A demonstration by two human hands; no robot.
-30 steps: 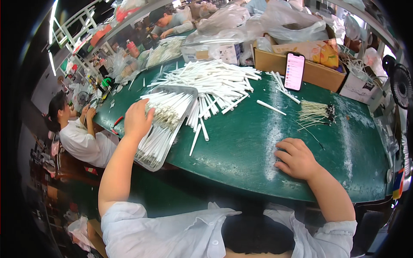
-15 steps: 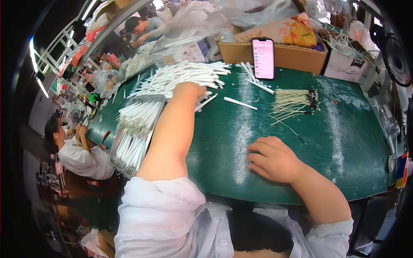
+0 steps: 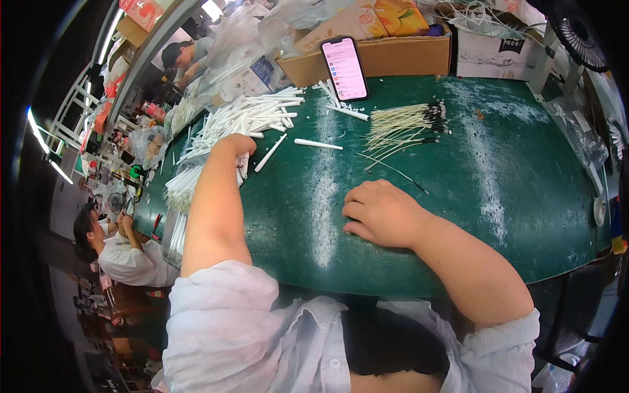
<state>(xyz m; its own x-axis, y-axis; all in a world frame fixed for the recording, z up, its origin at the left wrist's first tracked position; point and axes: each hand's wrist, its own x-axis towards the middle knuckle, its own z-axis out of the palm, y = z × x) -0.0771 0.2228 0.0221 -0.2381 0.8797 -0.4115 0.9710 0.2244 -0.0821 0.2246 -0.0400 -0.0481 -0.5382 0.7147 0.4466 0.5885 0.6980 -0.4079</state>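
Observation:
My left hand (image 3: 238, 145) reaches to the near edge of a heap of slim white tapered tubes (image 3: 255, 111). Its fingers are turned away and hidden, so what they hold cannot be told. One loose white tube (image 3: 270, 153) lies just right of it, and another (image 3: 318, 144) farther right. Under and left of my left forearm, more white tubes (image 3: 183, 188) lie in a clear plastic tray (image 3: 174, 230), partly covered by the arm. My right hand (image 3: 379, 211) rests palm down on the green tabletop (image 3: 367, 268), open, fingers loosely bent and holding nothing visible.
Beyond my right hand lies a bundle of thin pale wires with black ends (image 3: 401, 126), with one stray wire (image 3: 409, 181). A lit phone (image 3: 344, 69) leans against a cardboard box (image 3: 406, 56). A white box (image 3: 490, 57) and a fan (image 3: 580, 36) stand far right. Co-workers sit leftward.
The whole view has shifted, so the table's things appear farther left and higher. My left hand has drawn slightly nearer along the heap's edge. My right hand stays on the table.

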